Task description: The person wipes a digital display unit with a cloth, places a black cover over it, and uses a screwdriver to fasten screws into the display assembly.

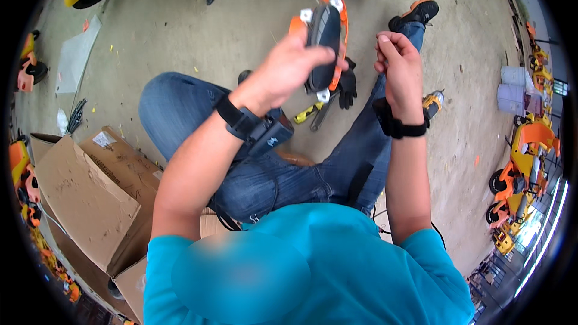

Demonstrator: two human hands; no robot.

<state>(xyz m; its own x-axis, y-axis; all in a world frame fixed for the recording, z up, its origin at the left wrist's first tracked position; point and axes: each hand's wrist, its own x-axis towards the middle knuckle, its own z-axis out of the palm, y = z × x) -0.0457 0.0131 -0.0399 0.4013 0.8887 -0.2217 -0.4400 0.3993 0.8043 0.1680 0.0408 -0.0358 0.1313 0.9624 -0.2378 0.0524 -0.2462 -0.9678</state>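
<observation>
At upper centre, a black-and-orange moulded plastic part (325, 39) is being clamped by the left hand (289, 66) while something small, hidden from view, is being pinched by the right hand (400, 63) fingertips and could be dropped onto the concrete floor (180, 30).

cardboard box (90, 204) left, tools (319, 111) ahead
</observation>
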